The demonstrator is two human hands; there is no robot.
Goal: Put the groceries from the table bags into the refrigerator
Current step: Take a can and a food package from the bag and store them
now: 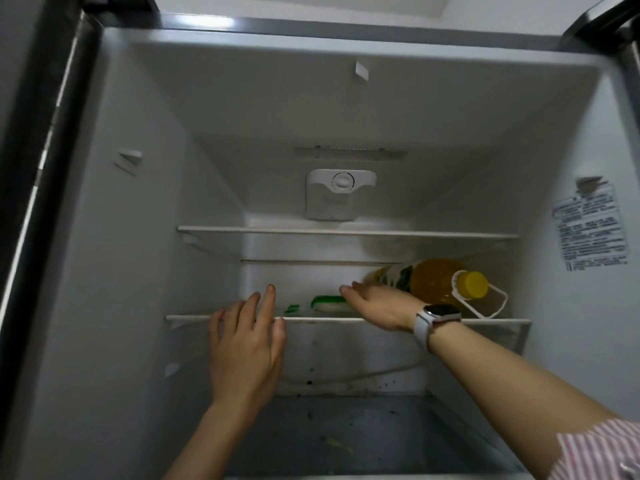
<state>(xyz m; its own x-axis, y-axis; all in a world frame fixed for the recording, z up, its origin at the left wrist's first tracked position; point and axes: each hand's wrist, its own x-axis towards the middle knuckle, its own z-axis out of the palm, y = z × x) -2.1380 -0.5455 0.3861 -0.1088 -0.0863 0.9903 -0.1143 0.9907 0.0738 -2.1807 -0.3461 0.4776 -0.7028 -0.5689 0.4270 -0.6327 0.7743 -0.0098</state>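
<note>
The refrigerator [214,140] stands open before me. On its lower glass shelf [311,319] a large bottle of yellow oil [440,280] with a yellow cap lies on its side at the right. A green and white packet [327,303] lies flat in the middle of that shelf. My right hand [377,306], with a white watch on the wrist, reaches over the shelf with straight fingers, above the packet and just left of the bottle. My left hand [246,344] is spread open at the shelf's front edge, holding nothing.
A second glass shelf [346,233] sits above, bare as far as I can see. A thermostat dial housing [341,194] is on the back wall. The fridge floor [346,434] below is stained. A label sticker [590,232] is on the right wall.
</note>
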